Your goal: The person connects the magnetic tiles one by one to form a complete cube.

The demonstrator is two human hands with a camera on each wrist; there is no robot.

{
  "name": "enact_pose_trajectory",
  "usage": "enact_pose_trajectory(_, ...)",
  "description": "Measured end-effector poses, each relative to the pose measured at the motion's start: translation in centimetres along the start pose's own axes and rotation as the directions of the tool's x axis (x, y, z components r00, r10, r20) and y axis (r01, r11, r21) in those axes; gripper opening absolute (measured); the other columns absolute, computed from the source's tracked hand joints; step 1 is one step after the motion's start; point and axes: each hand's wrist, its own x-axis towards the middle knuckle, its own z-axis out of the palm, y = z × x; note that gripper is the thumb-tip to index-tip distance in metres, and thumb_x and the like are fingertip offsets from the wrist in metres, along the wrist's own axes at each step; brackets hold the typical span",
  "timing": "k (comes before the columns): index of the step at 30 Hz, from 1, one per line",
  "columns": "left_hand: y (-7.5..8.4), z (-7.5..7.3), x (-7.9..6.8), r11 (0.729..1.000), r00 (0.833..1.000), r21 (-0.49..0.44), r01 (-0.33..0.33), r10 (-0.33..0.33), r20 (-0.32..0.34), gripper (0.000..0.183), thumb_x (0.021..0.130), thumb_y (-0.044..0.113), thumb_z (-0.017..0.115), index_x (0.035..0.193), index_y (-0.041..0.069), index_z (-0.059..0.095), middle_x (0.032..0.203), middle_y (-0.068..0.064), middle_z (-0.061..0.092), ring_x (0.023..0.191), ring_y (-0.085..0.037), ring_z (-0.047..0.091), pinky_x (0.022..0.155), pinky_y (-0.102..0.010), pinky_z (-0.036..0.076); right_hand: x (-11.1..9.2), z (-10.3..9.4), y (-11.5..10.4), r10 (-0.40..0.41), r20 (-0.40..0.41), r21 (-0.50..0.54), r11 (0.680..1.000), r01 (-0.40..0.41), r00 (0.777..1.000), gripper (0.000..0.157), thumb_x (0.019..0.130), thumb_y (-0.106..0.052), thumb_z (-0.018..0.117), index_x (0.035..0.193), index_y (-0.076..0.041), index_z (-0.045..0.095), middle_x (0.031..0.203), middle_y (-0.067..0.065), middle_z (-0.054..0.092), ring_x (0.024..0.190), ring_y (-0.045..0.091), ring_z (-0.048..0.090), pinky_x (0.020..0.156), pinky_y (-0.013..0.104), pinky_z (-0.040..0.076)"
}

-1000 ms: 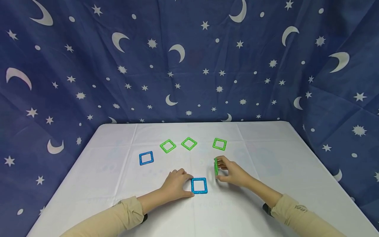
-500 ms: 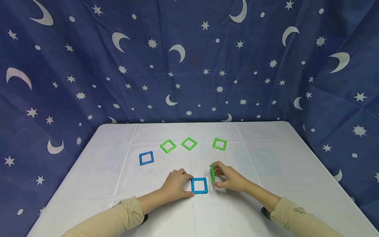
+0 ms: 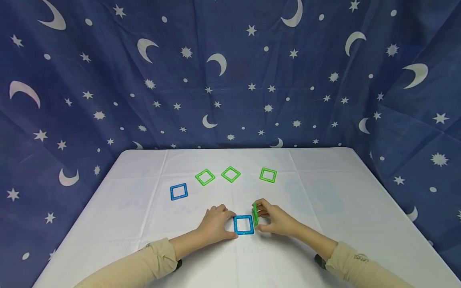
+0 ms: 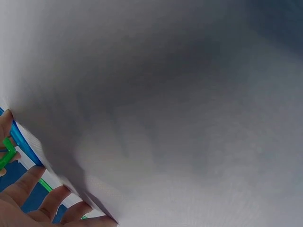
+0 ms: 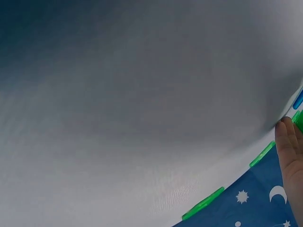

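Note:
Flat on the white table lies a blue square magnetic tile (image 3: 235, 225), an open frame. My left hand (image 3: 214, 225) holds it at its left side, index finger at the far corner and thumb at the near one; the left wrist view shows the blue tile's edge (image 4: 24, 145) between those two fingertips. My right hand (image 3: 275, 219) pinches a green square magnetic tile (image 3: 255, 215) by its far and near edges. That tile stands upright, nearly edge-on in the head view, right at the blue tile's right edge. In the right wrist view my right hand (image 5: 292, 161) hides most of it.
Behind the hands, three green square tiles lie flat: a left one (image 3: 212, 178), a middle one (image 3: 237, 175) and a right one (image 3: 275, 176). Another blue tile (image 3: 171, 193) lies to the left. A dark blue star-and-moon curtain (image 3: 237, 68) hangs behind the white table (image 3: 324, 188).
My right hand has brought the upright green tile left and nearer, up to the blue tile's right edge. My left hand stays on the blue tile.

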Motion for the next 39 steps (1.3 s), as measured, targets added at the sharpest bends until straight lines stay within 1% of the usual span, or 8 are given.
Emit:
enact_pose_trajectory(5,0.0,0.0,0.0,1.000,1.000,0.004,0.004,-0.004,0.000,0.056,0.067,0.043,0.082,0.110,0.011,0.068,0.100,-0.006,0.060,0.087,-0.022,0.053,0.086,-0.054,0.046,0.1,0.3,-0.1,0.011,-0.003,-0.016,1.000,-0.011,1.000,0.054,0.078,-0.009,0.072,0.122,0.005,0.042,0.112,0.016,0.064,0.104,0.030,0.064,0.092,0.036,0.051)
enact_pose_trajectory(9,0.0,0.0,0.0,1.000,1.000,0.002,0.011,-0.011,0.001,0.056,0.066,0.043,0.082,0.110,0.011,0.068,0.100,-0.005,0.060,0.087,-0.022,0.052,0.088,-0.056,0.045,0.1,0.4,-0.3,0.009,0.004,-0.027,1.000,-0.009,1.000,0.054,0.078,-0.009,0.072,0.121,0.004,0.043,0.112,0.015,0.064,0.105,0.029,0.064,0.094,0.036,0.050)
enact_pose_trajectory(18,0.0,0.0,0.2,1.000,1.000,-0.008,0.014,-0.014,0.018,0.055,0.067,0.042,0.082,0.111,0.011,0.068,0.100,-0.006,0.059,0.089,-0.023,0.052,0.088,-0.056,0.045,0.0,0.4,-0.3,0.001,0.020,-0.083,0.997,0.000,1.000,0.054,0.079,-0.011,0.073,0.122,0.003,0.042,0.114,0.017,0.065,0.107,0.031,0.063,0.094,0.041,0.050)
enact_pose_trajectory(23,-0.1,0.0,0.2,1.000,1.000,-0.013,0.006,-0.006,0.014,0.056,0.067,0.043,0.082,0.111,0.012,0.068,0.099,-0.005,0.059,0.088,-0.023,0.052,0.086,-0.054,0.045,0.0,0.3,-0.4,0.007,0.031,-0.079,0.997,-0.005,1.000,0.055,0.081,-0.011,0.071,0.123,0.004,0.041,0.116,0.019,0.064,0.110,0.033,0.062,0.095,0.042,0.049)
enact_pose_trajectory(28,0.0,-0.2,0.3,1.000,0.999,-0.020,0.016,-0.016,0.042,0.058,0.066,0.045,0.082,0.112,0.012,0.067,0.099,-0.005,0.059,0.088,-0.022,0.052,0.083,-0.050,0.046,-0.1,0.4,-0.4,0.016,0.032,-0.086,0.996,-0.013,0.999,0.056,0.082,-0.014,0.072,0.124,0.005,0.040,0.118,0.022,0.063,0.111,0.035,0.061,0.095,0.043,0.048)
enact_pose_trajectory(31,0.0,-0.5,0.4,0.999,0.998,-0.025,0.022,-0.021,0.057,0.059,0.066,0.045,0.082,0.112,0.012,0.067,0.099,-0.005,0.059,0.086,-0.020,0.051,0.079,-0.044,0.047,-0.1,0.4,-0.5,0.024,0.031,-0.088,0.996,-0.021,0.999,0.057,0.083,-0.015,0.071,0.125,0.005,0.040,0.119,0.022,0.062,0.112,0.035,0.060,0.096,0.044,0.047)
enact_pose_trajectory(36,0.1,-0.8,0.6,0.999,0.997,-0.031,0.028,-0.026,0.068,0.057,0.066,0.044,0.082,0.111,0.012,0.068,0.097,-0.005,0.059,0.083,-0.018,0.049,0.070,-0.035,0.044,-0.1,0.4,-0.6,0.036,0.026,-0.076,0.997,-0.034,0.999,0.057,0.083,-0.014,0.071,0.126,0.006,0.041,0.121,0.020,0.061,0.113,0.033,0.060,0.097,0.042,0.047)
enact_pose_trajectory(39,0.0,-1.0,0.8,0.999,0.997,-0.036,0.029,-0.026,0.076,0.053,0.067,0.042,0.082,0.109,0.012,0.069,0.097,-0.006,0.060,0.081,-0.018,0.050,0.065,-0.032,0.044,-0.1,0.4,-0.6,0.040,0.023,-0.067,0.997,-0.038,0.999,0.057,0.083,-0.014,0.071,0.127,0.006,0.041,0.121,0.020,0.060,0.112,0.032,0.060,0.097,0.041,0.048)
